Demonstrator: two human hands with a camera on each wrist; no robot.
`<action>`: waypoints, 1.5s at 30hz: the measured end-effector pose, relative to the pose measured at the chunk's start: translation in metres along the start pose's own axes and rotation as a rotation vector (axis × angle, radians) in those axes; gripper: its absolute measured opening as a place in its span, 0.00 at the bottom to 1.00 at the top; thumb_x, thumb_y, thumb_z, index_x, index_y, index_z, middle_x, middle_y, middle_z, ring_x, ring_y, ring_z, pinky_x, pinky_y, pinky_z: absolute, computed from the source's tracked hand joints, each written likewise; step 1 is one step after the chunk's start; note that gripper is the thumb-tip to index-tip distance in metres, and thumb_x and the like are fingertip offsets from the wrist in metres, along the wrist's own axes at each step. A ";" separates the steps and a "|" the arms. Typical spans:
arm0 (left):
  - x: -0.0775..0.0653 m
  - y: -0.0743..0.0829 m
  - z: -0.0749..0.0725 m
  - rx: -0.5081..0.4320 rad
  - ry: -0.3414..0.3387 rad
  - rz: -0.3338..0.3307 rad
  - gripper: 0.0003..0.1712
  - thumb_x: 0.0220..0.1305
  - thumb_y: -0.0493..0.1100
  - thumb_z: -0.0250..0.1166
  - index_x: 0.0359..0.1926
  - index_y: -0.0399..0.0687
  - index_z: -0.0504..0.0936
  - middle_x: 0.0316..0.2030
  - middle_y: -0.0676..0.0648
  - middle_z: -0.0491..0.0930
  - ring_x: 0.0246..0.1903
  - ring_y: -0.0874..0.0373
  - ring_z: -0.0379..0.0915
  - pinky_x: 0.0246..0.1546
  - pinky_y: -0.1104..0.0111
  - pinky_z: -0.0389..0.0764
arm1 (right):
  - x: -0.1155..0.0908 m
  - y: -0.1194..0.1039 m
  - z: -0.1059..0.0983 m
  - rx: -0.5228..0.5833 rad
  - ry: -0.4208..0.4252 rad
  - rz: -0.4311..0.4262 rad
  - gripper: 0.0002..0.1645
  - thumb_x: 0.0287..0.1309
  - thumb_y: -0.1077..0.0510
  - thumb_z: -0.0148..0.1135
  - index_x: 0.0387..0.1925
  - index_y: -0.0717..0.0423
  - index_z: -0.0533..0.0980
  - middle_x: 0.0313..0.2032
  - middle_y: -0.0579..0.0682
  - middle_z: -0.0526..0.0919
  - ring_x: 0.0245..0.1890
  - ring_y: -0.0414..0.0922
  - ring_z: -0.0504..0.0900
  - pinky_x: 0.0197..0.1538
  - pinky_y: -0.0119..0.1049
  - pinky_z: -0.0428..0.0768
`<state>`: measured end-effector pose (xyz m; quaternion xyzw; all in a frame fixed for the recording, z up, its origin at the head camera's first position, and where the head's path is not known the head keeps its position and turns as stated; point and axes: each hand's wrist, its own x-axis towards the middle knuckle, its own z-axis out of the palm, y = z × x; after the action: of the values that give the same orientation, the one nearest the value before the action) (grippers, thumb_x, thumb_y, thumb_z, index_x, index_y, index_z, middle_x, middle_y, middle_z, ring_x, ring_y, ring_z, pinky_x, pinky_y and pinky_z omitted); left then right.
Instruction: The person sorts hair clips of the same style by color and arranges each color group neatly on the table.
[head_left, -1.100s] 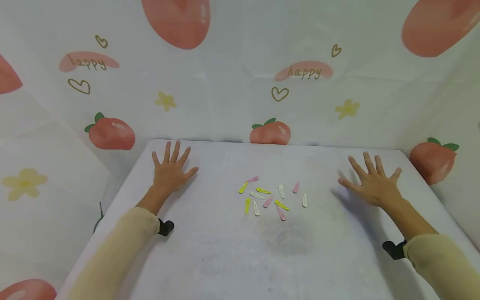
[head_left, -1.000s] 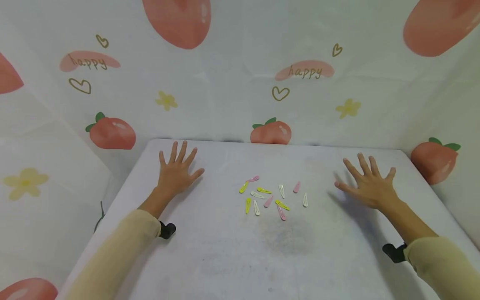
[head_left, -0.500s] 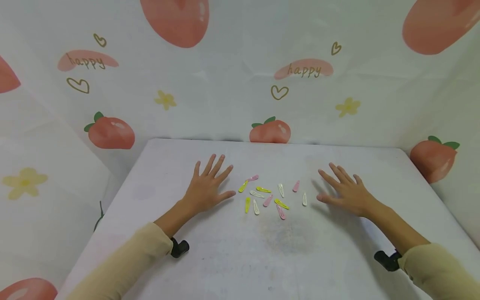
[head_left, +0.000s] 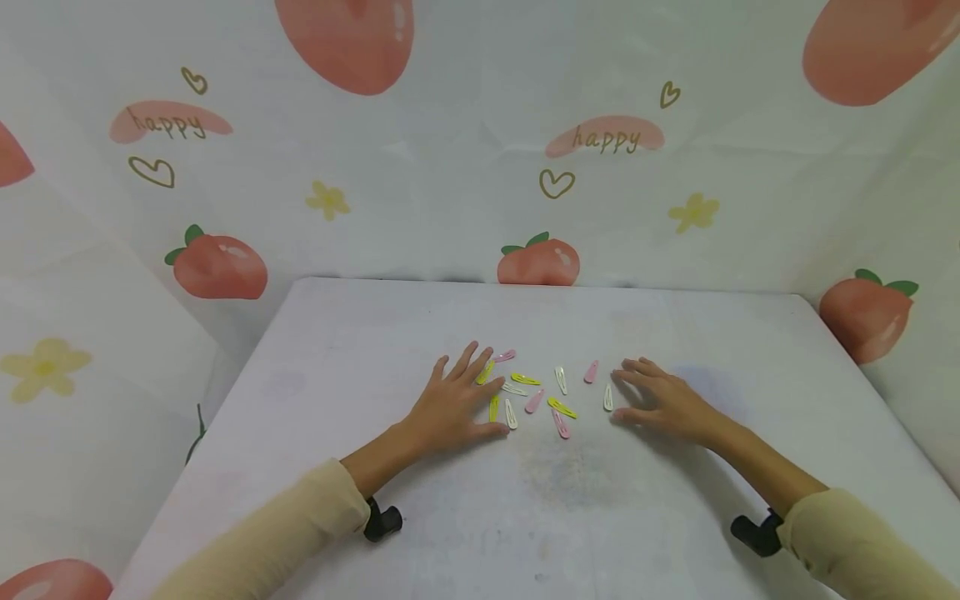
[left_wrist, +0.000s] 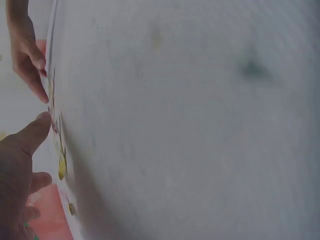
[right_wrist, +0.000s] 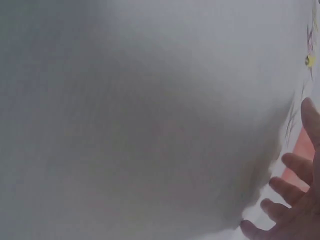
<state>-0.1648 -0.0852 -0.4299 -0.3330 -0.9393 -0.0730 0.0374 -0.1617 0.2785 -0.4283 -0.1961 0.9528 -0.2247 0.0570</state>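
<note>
Several snap hair clips in yellow, white and pink lie loosely spread on the white table. My left hand is at the left side of the spread, fingers parted, overlapping a yellow hair clip and a white hair clip in the head view. On the right side, my right hand has its fingers relaxed beside another white hair clip. Between the hands lie a yellow hair clip and a pink hair clip. Neither hand holds anything. In the left wrist view, a yellow hair clip shows beyond the thumb.
A white cloth backdrop printed with peaches, hearts and flowers hangs behind the table. Black wrist mounts stick out from both beige sleeves. A thin dark cord hangs at the table's left edge.
Both hands have moved inward from the table's far left and right sides to the hair clips, and nearer to me. Their spread fingers have drawn closer together. The clips lie as before.
</note>
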 end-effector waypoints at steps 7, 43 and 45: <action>0.002 0.006 0.007 -0.035 0.009 -0.002 0.36 0.59 0.70 0.63 0.60 0.55 0.82 0.73 0.43 0.60 0.77 0.46 0.39 0.66 0.40 0.57 | 0.003 -0.006 0.004 0.010 0.055 -0.001 0.38 0.51 0.42 0.75 0.58 0.60 0.78 0.64 0.70 0.71 0.65 0.70 0.66 0.60 0.69 0.65; -0.039 -0.063 -0.016 -0.298 -0.010 -0.168 0.28 0.56 0.52 0.74 0.55 0.45 0.84 0.69 0.39 0.68 0.72 0.38 0.52 0.61 0.36 0.64 | 0.012 -0.011 0.011 0.041 0.109 0.000 0.30 0.44 0.49 0.80 0.49 0.60 0.84 0.59 0.68 0.76 0.60 0.67 0.72 0.58 0.64 0.71; -0.043 -0.071 -0.017 -0.306 -0.005 -0.172 0.28 0.56 0.51 0.75 0.55 0.45 0.84 0.68 0.38 0.68 0.72 0.37 0.53 0.60 0.35 0.63 | 0.012 -0.011 0.011 0.037 0.110 0.000 0.30 0.44 0.49 0.80 0.48 0.60 0.84 0.58 0.68 0.76 0.60 0.67 0.72 0.58 0.64 0.71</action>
<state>-0.1757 -0.1692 -0.4267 -0.2536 -0.9423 -0.2172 -0.0223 -0.1665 0.2599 -0.4332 -0.1822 0.9502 -0.2527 0.0082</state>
